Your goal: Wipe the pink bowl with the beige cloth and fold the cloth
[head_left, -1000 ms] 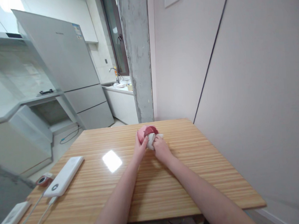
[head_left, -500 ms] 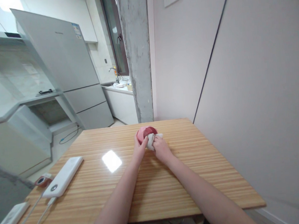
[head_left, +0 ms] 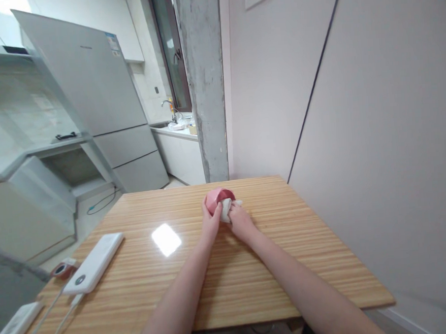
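Nearest the camera, white cables [head_left: 61, 320] are trailing off the front left corner of the wooden bench [head_left: 291, 264], running up to a white power bank [head_left: 94, 262] with a small red-rimmed object [head_left: 61, 270] lying just beside it and a flat white device [head_left: 16, 322] nearer the edge. Past the middle of the bench, both forearms are reaching forward to a small pink cup [head_left: 214, 200], which is being held tilted just above the wood. The left hand [head_left: 211, 221] is wrapping its grip around the cup's outer wall, fingers closed on it. The right hand [head_left: 241, 221] is pinching a wad of white cloth [head_left: 228, 209] against the cup's dark mouth; whether anything else lies inside cannot be made out. The cup looks stiff, light and smooth, likely breakable if dropped, so the wall is the sound place to hold it; the cloth is soft and bunching freely. Beyond stand a concrete pillar [head_left: 204, 82], a grey fridge [head_left: 95, 94] and a sink counter [head_left: 177, 132].
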Demonstrator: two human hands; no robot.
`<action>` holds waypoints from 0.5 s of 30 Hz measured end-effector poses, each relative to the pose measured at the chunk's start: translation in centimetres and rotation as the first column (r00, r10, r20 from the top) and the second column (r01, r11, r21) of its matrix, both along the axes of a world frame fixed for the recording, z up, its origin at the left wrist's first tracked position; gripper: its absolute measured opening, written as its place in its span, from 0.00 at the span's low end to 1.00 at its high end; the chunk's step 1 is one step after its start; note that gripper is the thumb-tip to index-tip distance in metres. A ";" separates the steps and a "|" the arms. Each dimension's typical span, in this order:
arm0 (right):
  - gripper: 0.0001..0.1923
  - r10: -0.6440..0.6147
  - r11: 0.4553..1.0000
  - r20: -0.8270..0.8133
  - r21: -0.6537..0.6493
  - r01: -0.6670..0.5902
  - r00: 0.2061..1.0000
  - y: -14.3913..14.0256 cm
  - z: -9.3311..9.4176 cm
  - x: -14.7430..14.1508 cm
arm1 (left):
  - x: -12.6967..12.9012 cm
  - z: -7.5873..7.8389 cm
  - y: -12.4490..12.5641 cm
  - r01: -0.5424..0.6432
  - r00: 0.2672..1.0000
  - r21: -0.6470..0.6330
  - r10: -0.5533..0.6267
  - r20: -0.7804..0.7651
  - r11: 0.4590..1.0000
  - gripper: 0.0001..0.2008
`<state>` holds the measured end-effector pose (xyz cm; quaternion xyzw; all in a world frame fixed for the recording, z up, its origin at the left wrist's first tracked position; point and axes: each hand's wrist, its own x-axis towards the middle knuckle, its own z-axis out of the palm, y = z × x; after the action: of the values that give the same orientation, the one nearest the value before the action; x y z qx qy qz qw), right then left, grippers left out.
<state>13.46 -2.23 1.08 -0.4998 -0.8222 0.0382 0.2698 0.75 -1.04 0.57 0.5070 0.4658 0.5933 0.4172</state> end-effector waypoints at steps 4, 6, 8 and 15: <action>0.20 0.128 0.991 -0.020 0.043 -0.127 0.992 0.8 -0.1 0.8 | -1.3 0.8 0.1 0.011 0.990 0.100 0.004 -0.143 0.995 0.36; 0.21 0.153 0.986 -0.014 0.064 -0.152 0.988 1.0 0.0 1.3 | -2.0 1.1 0.4 0.049 0.985 0.116 -0.028 -0.172 0.992 0.34; 0.19 0.161 0.985 0.018 0.057 -0.162 0.987 0.9 0.3 1.6 | -2.6 1.1 0.7 0.058 0.986 0.082 -0.044 -0.159 0.995 0.32; 0.17 0.209 0.974 0.060 0.071 -0.213 0.976 -0.2 1.0 0.1 | -2.9 0.9 1.5 -0.065 0.996 -0.081 0.070 0.049 0.995 0.35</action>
<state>13.59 -2.39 2.10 -0.3996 -0.8783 0.0220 0.2616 -2.20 0.45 1.48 0.4584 0.4948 0.6011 0.4286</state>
